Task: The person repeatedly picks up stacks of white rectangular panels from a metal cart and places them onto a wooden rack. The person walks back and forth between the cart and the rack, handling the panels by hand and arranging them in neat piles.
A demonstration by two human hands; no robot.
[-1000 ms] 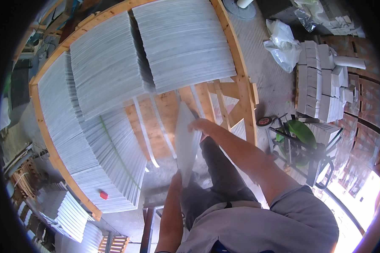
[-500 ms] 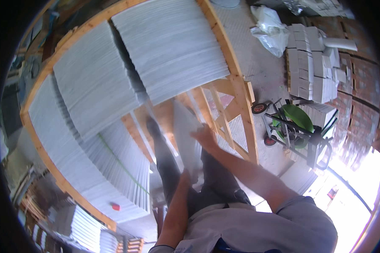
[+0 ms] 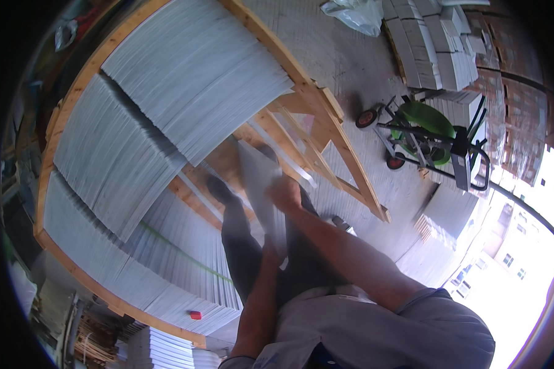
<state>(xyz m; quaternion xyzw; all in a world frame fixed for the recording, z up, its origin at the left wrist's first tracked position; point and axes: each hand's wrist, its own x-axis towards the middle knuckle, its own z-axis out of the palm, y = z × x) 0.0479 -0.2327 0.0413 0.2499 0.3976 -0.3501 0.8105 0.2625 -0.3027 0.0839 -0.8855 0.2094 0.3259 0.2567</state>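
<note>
Inside a wooden crate [image 3: 326, 117] packed with flat grey tiles [image 3: 191, 67], bare slats leave narrow room where both hands, left hand [image 3: 271, 249] and right hand [image 3: 284, 194], grasp one smooth thin tile [image 3: 258, 184] by its edges.

Matt pale grey tile [image 3: 260, 184], raw light wood crate frame [image 3: 326, 123], rough grey concrete floor [image 3: 345, 55]
</note>
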